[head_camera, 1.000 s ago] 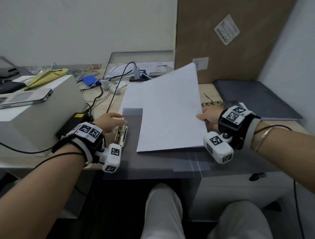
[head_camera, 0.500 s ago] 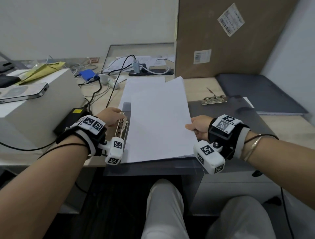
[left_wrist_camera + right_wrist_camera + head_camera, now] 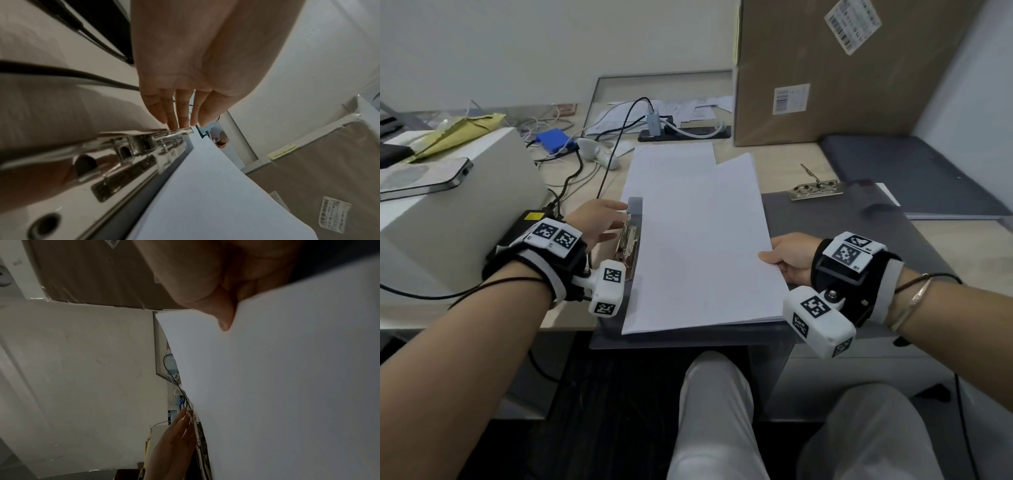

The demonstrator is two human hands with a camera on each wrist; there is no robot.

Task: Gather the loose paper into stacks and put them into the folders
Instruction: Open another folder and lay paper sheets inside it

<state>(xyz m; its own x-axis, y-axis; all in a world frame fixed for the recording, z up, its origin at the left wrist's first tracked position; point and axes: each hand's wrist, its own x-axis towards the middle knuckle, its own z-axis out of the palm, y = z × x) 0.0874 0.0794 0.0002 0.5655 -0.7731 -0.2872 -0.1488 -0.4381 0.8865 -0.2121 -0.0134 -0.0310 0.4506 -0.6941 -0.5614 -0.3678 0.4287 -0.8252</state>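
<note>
Cardboard box [image 3: 825, 68] behind paper stack [image 3: 702, 246] pinched by right hand [image 3: 787, 260]; left hand [image 3: 595, 222] flat, released.

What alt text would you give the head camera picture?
A person's right hand pinches a white paper stack lying on an open grey folder, while the left hand touches its metal clip on a cluttered desk.

Head view looks down from above – wrist views close, sharing the paper stack [image 3: 702, 246].
</note>
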